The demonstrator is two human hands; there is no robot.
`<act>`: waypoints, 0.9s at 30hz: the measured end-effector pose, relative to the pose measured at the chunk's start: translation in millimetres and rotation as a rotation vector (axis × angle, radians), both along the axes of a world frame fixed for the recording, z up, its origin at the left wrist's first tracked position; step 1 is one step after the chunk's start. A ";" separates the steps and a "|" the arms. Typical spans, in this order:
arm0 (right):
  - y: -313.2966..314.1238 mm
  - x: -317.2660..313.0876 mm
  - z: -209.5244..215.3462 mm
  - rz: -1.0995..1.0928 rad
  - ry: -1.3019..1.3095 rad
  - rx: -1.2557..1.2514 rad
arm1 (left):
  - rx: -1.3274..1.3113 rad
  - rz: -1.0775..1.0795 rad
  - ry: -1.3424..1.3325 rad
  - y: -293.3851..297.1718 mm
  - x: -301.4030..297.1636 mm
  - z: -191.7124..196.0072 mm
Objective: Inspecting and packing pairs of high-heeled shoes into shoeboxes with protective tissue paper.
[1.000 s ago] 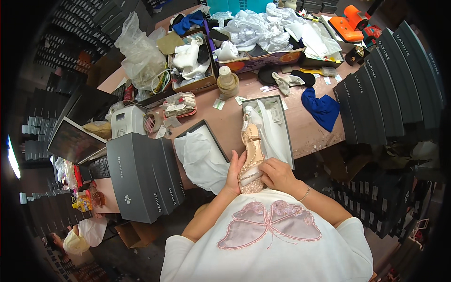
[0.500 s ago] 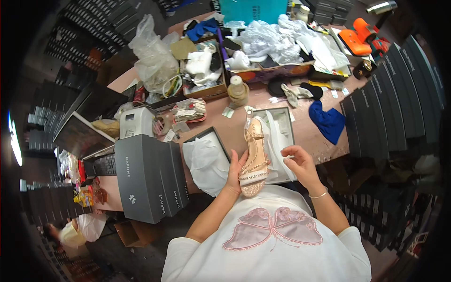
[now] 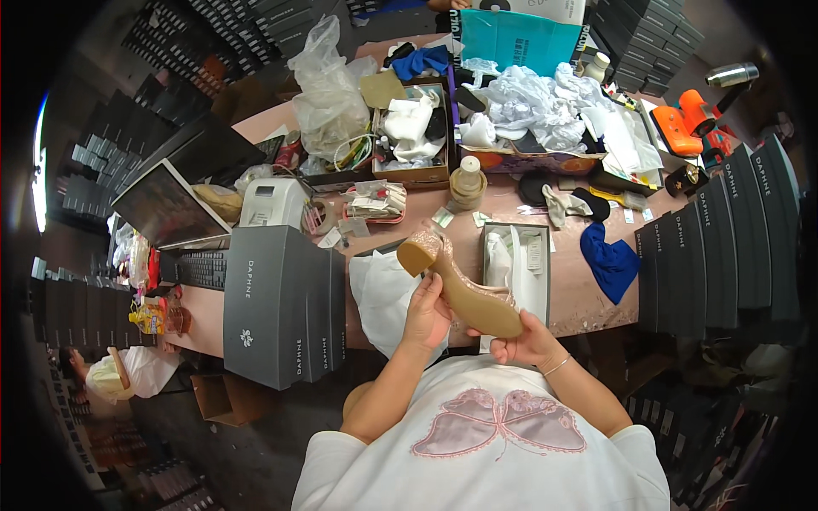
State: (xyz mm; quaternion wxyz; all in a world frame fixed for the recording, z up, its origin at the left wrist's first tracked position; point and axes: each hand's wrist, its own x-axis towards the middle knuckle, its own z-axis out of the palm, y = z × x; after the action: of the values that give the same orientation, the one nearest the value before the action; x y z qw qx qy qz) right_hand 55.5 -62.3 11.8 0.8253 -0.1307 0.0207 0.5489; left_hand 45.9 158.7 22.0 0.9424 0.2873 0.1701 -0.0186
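I hold a tan block-heeled shoe (image 3: 464, 285) up over the near edge of the pink worktop (image 3: 588, 294), sole turned toward me. My left hand (image 3: 426, 313) is wrapped around its middle below the heel, and my right hand (image 3: 528, 345) is curled about the toe end. Just behind the shoe lies an open shoebox (image 3: 516, 266) with white paper; a stack of grey boxes (image 3: 281, 302) stands to my left.
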 end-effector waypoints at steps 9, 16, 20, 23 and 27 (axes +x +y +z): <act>-18.7 -19.1 -103.0 -0.190 -1.206 -1.361 | 0.321 0.159 0.158 40.1 -24.1 1.6; -9.5 2.8 -126.5 0.003 -1.327 -1.596 | 0.319 0.186 0.248 45.3 -32.5 9.7; -12.5 11.4 -130.7 0.145 -1.324 -1.578 | 0.271 0.167 0.270 53.4 -37.1 5.4; -11.3 9.1 -135.3 0.117 -1.302 -1.598 | 0.202 0.164 0.290 58.2 -41.6 -2.5; -9.5 4.5 -129.1 0.103 -1.324 -1.586 | 0.091 0.063 0.316 61.8 -43.1 -8.4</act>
State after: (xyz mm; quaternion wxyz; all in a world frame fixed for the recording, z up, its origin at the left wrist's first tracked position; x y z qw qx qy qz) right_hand 60.0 -71.8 -117.3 0.3239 -0.9135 -0.0873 0.2303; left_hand 2.9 220.5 13.6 0.8901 0.3176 0.3258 -0.0264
